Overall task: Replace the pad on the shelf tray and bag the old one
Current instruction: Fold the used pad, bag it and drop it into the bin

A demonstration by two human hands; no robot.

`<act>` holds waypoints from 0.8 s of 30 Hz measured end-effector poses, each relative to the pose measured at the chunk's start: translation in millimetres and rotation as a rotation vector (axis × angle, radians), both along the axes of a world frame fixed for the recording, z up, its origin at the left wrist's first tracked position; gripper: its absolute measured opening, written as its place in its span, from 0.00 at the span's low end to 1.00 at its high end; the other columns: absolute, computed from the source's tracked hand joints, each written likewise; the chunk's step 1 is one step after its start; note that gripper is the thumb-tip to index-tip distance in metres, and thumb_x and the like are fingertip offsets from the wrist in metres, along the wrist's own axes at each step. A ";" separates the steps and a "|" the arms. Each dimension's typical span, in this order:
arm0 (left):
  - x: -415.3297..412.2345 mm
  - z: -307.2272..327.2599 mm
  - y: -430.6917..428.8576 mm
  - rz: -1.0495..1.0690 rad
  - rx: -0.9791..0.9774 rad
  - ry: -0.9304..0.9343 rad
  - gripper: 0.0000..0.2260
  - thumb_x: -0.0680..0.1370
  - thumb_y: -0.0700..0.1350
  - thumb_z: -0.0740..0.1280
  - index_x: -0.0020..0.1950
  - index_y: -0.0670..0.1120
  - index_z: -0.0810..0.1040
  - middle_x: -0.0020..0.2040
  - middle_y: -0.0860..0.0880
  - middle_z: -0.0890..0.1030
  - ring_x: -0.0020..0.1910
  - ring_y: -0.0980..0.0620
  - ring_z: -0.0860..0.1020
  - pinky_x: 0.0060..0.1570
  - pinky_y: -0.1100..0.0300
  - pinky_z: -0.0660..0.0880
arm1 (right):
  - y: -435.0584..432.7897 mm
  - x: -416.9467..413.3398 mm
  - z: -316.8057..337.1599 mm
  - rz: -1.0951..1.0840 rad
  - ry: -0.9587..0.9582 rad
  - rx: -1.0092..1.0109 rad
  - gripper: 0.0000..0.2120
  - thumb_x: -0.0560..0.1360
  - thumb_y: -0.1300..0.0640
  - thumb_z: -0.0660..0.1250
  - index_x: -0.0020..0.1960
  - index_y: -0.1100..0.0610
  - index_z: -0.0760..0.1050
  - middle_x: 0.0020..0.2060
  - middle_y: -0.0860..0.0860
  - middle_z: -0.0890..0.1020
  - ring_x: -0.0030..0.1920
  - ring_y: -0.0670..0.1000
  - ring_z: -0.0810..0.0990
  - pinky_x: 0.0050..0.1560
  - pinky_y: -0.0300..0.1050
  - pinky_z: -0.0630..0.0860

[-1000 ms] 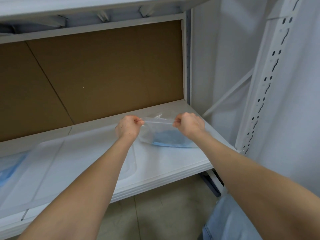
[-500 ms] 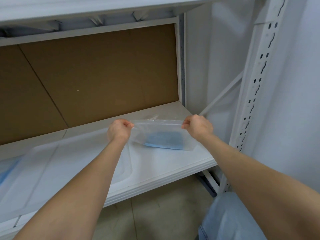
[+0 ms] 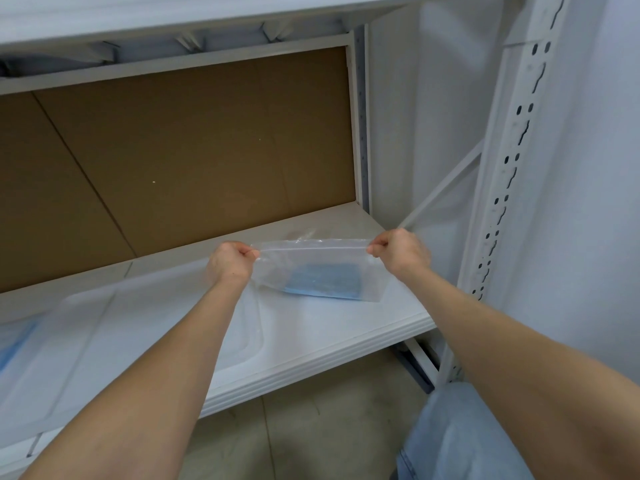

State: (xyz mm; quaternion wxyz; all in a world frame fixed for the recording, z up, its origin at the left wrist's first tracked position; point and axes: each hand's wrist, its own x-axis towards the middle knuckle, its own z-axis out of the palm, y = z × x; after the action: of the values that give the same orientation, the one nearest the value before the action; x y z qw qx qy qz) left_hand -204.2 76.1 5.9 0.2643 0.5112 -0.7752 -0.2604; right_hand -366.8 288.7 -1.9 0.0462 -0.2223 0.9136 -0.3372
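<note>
- Left hand: closed in a pinch on the top left corner of the bag; fingers curled, back of the hand toward the camera; forearm reaches in from the lower left.
- Right hand: closed in a pinch on the top right corner of the bag; forearm reaches in from the lower right.
- Clear plastic bag: held by its two upper corners, top edge drawn taut and level between the hands; body hangs down, lower edge at or just above the shelf, contact not certain.
- Old pad: blue, folded, inside the bag in its lower half, seen through the plastic.
- Shelf: white board with a ribbed front edge, right end bare beneath the bag.
- Tray: translucent, shallow, rounded corner, on the shelf to the left of the bag; left forearm crosses above it.
- White liner in the tray: pale sheet lying flat over the tray floor; blurred, detail unclear.
- Blue patch: at the far left frame edge, at tray level; too blurred to identify.
- Back panel: brown board behind the shelf.
- Upright post: white, perforated with keyhole slots, right of the shelf; a diagonal brace runs behind it.
- Floor: grey concrete below the shelf.
- Denim garment: light blue, lower right.
</note>
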 end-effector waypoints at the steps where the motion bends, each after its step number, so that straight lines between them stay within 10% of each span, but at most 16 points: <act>1: 0.6 -1.0 -0.9 -0.002 0.001 0.004 0.08 0.77 0.48 0.68 0.53 0.48 0.83 0.55 0.46 0.83 0.56 0.43 0.78 0.51 0.57 0.72 | -0.2 -1.9 -2.3 -0.003 -0.011 -0.014 0.09 0.77 0.47 0.67 0.53 0.49 0.82 0.50 0.48 0.84 0.52 0.53 0.79 0.49 0.44 0.75; 9: -6.2 -17.6 -4.9 -0.129 0.192 0.225 0.16 0.76 0.51 0.68 0.59 0.43 0.76 0.55 0.44 0.80 0.56 0.44 0.77 0.55 0.58 0.71 | -16.8 -13.3 -18.8 -0.097 -0.316 -0.411 0.11 0.79 0.53 0.63 0.38 0.52 0.74 0.42 0.53 0.82 0.47 0.55 0.82 0.53 0.48 0.77; 16: -19.4 -48.1 -3.6 -0.159 0.247 0.217 0.05 0.77 0.41 0.68 0.49 0.41 0.75 0.38 0.43 0.81 0.33 0.48 0.79 0.47 0.55 0.79 | -31.9 -28.0 -39.8 -0.232 -0.378 -0.491 0.11 0.77 0.60 0.63 0.37 0.52 0.69 0.36 0.57 0.83 0.42 0.59 0.84 0.50 0.57 0.81; 19: -26.2 -56.2 -8.8 -0.156 0.175 0.136 0.10 0.75 0.41 0.69 0.54 0.42 0.74 0.37 0.43 0.82 0.41 0.43 0.82 0.51 0.50 0.79 | -35.6 -32.7 -41.4 -0.252 -0.376 -0.488 0.11 0.77 0.64 0.60 0.40 0.51 0.67 0.31 0.55 0.81 0.37 0.60 0.83 0.48 0.58 0.81; 24: -26.4 -57.3 -8.8 -0.193 -0.054 -0.252 0.16 0.77 0.41 0.65 0.64 0.44 0.69 0.57 0.41 0.77 0.55 0.40 0.78 0.49 0.53 0.75 | -42.9 -36.3 -45.5 -0.234 -0.293 -0.368 0.08 0.78 0.65 0.63 0.54 0.56 0.67 0.50 0.58 0.79 0.46 0.61 0.82 0.48 0.54 0.82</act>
State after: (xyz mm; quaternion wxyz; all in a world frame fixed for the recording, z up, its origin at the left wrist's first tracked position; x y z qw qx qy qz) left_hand -230.7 67.3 -51.4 0.1522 0.4557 -0.8545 -0.1976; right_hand -403.1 245.7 -47.4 0.0975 -0.0687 0.8399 -0.5294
